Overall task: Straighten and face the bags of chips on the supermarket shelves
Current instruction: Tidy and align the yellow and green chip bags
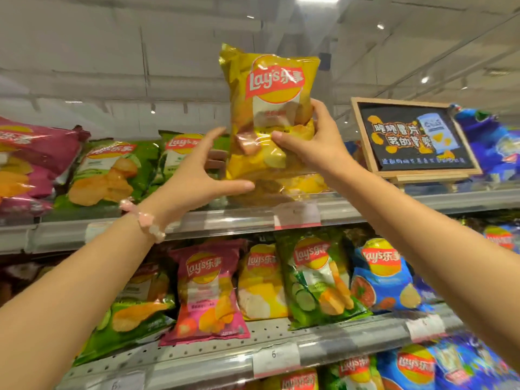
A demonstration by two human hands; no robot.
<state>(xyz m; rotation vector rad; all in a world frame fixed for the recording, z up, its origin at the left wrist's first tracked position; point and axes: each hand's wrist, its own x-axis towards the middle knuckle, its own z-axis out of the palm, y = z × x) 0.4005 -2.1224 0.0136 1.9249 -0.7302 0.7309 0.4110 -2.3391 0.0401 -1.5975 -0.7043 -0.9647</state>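
A yellow Lay's bag (267, 114) stands upright at the front of the top shelf (239, 218), its logo facing out, and everything else is placed from it here. The right hand (306, 142) grips its right edge low down: the thumb lies across the front of the bag and the other fingers (319, 115) curl round behind the edge. The left hand (199, 170) is at the bag's lower left, spread wide open; its thumb touches the bag's bottom front corner, while its straight fingers reach toward the left edge, and whether they touch it I cannot tell. A pink bead bracelet (143, 218) sits on the left wrist.

Left of the yellow bag, on the same shelf, 2 green Lay's bags (109, 170) lean back, and further left lies a maroon Lay's bag (33, 161). Right of it stands a small wood-framed chalkboard sign (413, 136), with a blue bag (489, 142) beyond that.

Below the yellow bag, on the middle shelf (281, 333), a pink Lay's bag (205, 291), a smaller yellow Lay's bag (261, 282), a cucumber-green Lay's bag (318, 280) and a blue Lay's bag (385, 274) stand side by side, facing out. A white price tag (297, 215) is clipped to the top shelf's edge just under the held bag.
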